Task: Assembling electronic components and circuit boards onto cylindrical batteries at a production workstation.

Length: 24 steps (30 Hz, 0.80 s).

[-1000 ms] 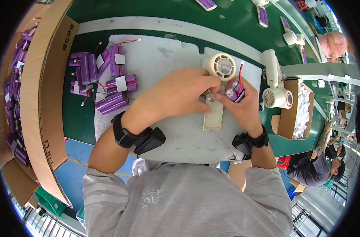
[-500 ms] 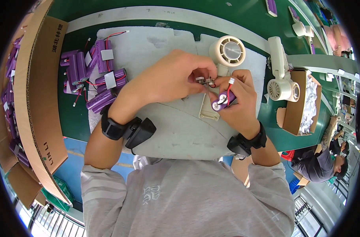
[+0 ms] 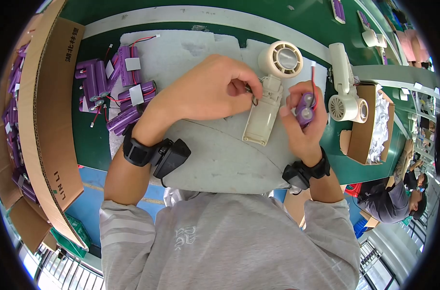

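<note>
A cream handheld fan lies on the grey foam mat, its long hollow handle open toward me. My left hand is closed at the handle's upper left edge, its fingers pinching a small wired part that they mostly hide. To the right of the handle, my right hand is closed round a purple battery pack. The cells' ends face up. Its red lead rises past my fingers to a white plug.
Several purple battery packs with white stickers are piled at left, beside a tall cardboard box. Another cream fan lies at right, next to a small carton of white wrapping. A metal rail crosses behind the mat.
My right hand has moved right with the battery pack, away from my left hand, uncovering the fan's open handle. My left hand has shifted slightly, still pinching the small part.
</note>
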### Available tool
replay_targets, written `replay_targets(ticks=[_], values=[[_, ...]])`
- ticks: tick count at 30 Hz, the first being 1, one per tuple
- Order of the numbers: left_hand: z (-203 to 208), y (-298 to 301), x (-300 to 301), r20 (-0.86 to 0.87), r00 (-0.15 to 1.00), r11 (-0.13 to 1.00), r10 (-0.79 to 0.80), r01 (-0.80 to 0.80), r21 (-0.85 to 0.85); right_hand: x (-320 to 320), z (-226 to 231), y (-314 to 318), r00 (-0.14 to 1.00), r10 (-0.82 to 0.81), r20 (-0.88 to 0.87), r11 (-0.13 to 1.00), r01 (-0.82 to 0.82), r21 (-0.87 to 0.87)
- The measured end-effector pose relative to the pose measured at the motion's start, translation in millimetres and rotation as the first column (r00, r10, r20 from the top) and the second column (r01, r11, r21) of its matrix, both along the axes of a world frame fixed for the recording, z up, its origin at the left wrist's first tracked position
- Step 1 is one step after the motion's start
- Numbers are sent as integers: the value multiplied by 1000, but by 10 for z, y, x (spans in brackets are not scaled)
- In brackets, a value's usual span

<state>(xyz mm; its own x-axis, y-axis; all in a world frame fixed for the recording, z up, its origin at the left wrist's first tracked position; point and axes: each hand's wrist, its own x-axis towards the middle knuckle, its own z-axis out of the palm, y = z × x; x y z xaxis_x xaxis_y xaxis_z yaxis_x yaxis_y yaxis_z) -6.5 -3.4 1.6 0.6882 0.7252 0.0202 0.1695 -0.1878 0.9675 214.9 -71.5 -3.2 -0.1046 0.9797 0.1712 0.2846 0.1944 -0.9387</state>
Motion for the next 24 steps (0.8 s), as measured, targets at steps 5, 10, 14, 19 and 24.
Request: replay_targets(ticks=[5,10,14,19,24], values=[[-18,-23,35,68,994,983,79,-67,-170,36,89,32,982,82,169,996,-85,9],[-102,-14,64,144,987,976,77,-45,-214,4,93,83,964,105,242,978,-145,152],[-83,-9,54,158,985,966,69,-26,-257,-4,58,61,976,61,207,971,-106,214],[-22,-9,63,124,991,942,58,-14,-334,-24,96,64,918,40,395,958,-148,247],[-72,-21,89,200,978,953,62,2,-304,-52,72,80,902,-6,431,944,-137,300]])
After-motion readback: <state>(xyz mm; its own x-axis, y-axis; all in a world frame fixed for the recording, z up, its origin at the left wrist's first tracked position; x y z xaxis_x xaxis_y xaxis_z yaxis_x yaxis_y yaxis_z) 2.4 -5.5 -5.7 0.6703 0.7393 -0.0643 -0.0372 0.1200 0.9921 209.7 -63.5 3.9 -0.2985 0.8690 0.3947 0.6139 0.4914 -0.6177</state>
